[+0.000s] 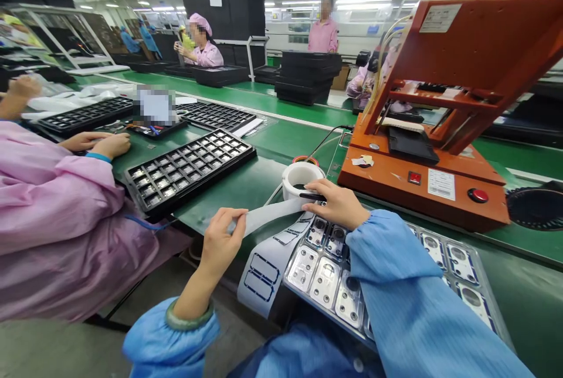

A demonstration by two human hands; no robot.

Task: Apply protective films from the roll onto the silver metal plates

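My left hand (223, 238) pinches the end of a pale translucent strip (271, 215) between thumb and fingers. The strip stretches taut to a white roll (291, 175) standing on the bench. Beside the roll, my right hand (336, 205) grips slim black tweezers (313, 196), its fingertips at the strip. Below hangs a white liner (260, 277) bearing dark blue frame-shaped adhesive pieces, curling over the bench edge. A clear plastic tray (328, 303) of silvery metal parts with round holes lies under my right forearm, which covers its middle.
An orange press machine (422, 187) with a red button stands at the right. A black compartment tray (189, 169) with small parts lies left of the roll. A co-worker in pink (57, 202) sits at the left. Black trays (308, 78) are stacked behind the bench.
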